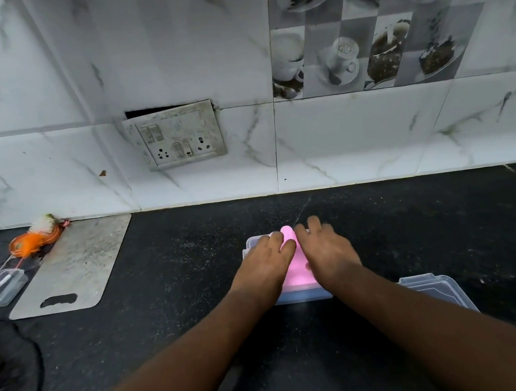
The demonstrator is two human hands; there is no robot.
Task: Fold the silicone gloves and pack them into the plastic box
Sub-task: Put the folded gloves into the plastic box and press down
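Observation:
A pink silicone glove [296, 263] lies in a clear plastic box [301, 296] in the middle of the black counter. One pink fingertip sticks up past the box's far edge. My left hand [266, 261] lies flat on the glove's left part, fingers straight and reaching the far rim. My right hand [325, 252] presses down on the right part, fingers spread forward. Both hands hide most of the glove and the box's inside. The box's clear lid [441, 293] lies on the counter to the right, behind my right forearm.
A grey cutting board [73, 266] lies at the back left. Beside it are an orange scrubber [30, 242] and a small clear case [1, 287]. A black cable [28, 347] curls at the left edge. A switch plate [177, 135] hangs on the tiled wall.

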